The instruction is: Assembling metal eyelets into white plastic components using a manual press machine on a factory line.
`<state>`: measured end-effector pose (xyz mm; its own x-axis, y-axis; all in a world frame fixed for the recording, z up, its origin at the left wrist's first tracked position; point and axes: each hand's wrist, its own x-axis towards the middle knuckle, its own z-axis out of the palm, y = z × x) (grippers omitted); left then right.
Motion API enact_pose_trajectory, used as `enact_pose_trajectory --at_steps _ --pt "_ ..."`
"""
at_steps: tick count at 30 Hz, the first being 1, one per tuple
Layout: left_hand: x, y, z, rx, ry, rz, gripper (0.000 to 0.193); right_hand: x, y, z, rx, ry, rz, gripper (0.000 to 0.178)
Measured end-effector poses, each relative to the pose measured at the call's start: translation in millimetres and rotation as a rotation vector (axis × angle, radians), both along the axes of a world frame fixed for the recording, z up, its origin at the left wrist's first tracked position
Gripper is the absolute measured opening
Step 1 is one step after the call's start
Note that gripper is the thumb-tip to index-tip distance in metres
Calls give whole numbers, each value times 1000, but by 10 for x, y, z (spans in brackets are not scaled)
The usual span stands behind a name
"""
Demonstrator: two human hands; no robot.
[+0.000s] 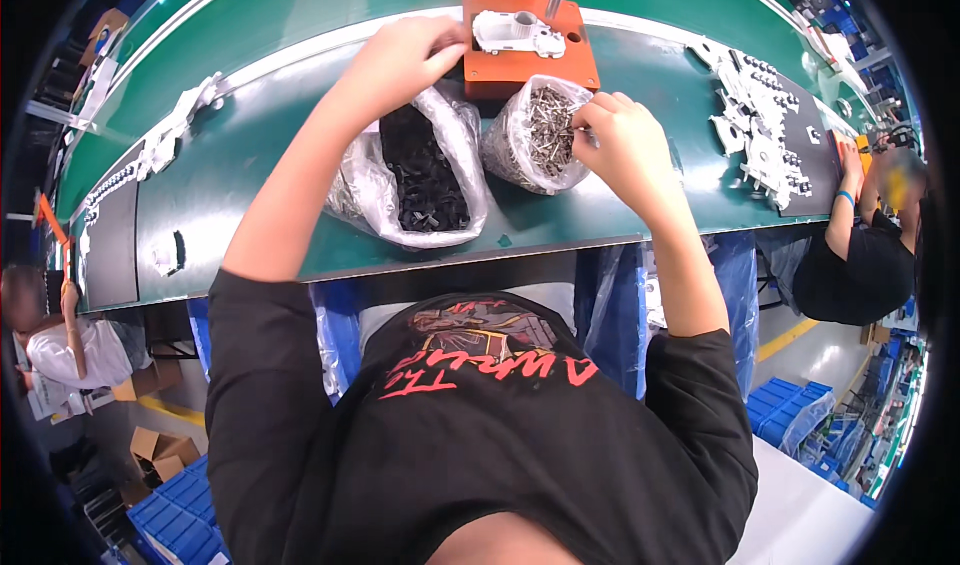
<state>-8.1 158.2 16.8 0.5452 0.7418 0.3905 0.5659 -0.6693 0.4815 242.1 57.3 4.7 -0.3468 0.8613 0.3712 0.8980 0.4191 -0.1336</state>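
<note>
1. The green table (250,165) curves across the upper half of the view, with a raised green belt strip behind it.
2. A person in a black shirt leans over it, both forearms reaching up from the lower edge.
3. At the far right a co-worker (860,265) in black sits beside the same table.
4. A spread of white plastic parts (760,125) lies on a dark mat at the right end of the table.
5. A clear bag of black parts (425,180) lies open just left of centre.
6. An orange fixture block (520,70) sits at the far edge of the table, carrying a white plastic part (515,33); a tool tip stands above it.
7. A clear bag of small metal screws (540,135) stands just right of the black parts, in front of the block.
8. The left hand (405,60) rests at the block's left edge, fingertips touching the white part; whether they pinch it, I cannot tell.
9. The right hand (615,140) is at the mouth of the screw bag, fingers curled together in a pinch; what they hold is too small to tell.
</note>
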Motion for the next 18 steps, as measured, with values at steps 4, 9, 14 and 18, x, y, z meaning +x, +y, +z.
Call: enact_pose_trajectory --at_steps 4,9,14,18 --pt "-419 -482 14 -198 384 -40 19 -3 2 46 -15 -9 2 6" --pt "-530 -870 -248 -93 503 -35 15 -8 31 71 -64 79 -33 8" --pt "-547 -854 -270 -99 551 13 14 0 61 45 -44 163 -8 11" --pt "-542 -760 -167 -81 492 -51 12 35 103 10 -140 369 50 11"
